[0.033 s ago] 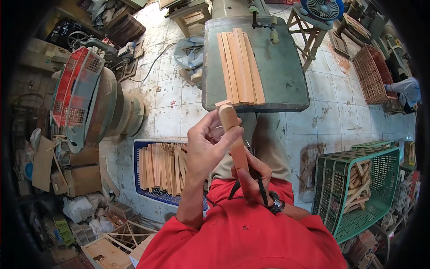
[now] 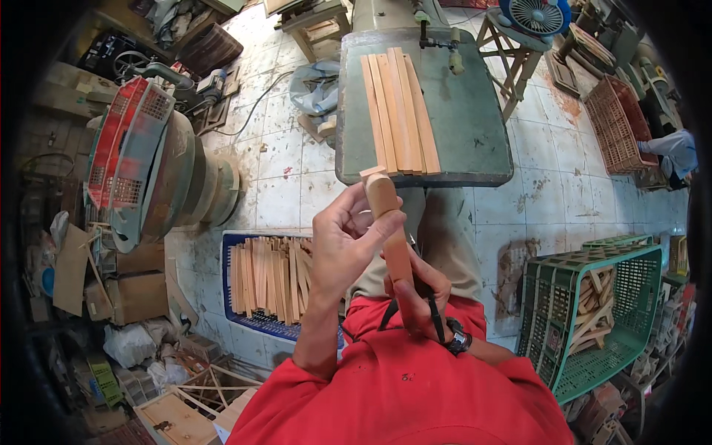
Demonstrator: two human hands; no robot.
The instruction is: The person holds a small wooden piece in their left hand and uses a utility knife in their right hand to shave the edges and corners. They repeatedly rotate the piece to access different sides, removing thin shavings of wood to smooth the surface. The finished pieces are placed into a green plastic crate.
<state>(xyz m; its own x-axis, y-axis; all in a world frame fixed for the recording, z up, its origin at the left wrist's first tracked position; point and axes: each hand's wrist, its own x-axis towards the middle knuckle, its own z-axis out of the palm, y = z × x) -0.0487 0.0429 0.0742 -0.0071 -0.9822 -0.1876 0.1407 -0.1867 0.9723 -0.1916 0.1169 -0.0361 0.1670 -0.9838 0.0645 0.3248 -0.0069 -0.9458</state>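
Upright in front of my red shirt stands a wooden strip (image 2: 398,259) with a rounded upper end. A squared wood end (image 2: 373,171) shows just behind that tip; whether it is a separate piece I cannot tell. My left hand (image 2: 343,241) is closed round the upper part, thumb across its face. Lower down, my right hand (image 2: 424,300) grips the strip with the thumb pressed on it; some of its fingers are hidden behind the wood. Beyond the hands, several long wooden strips (image 2: 400,119) lie side by side on a green tabletop (image 2: 475,122).
A blue crate (image 2: 227,278) full of wooden strips is at my left. On the right, a green crate (image 2: 545,319) holds curved wood pieces. A machine with a red guard (image 2: 119,148) stands at far left, a fan (image 2: 535,15) at far right, a red-brown basket (image 2: 612,126) below it.
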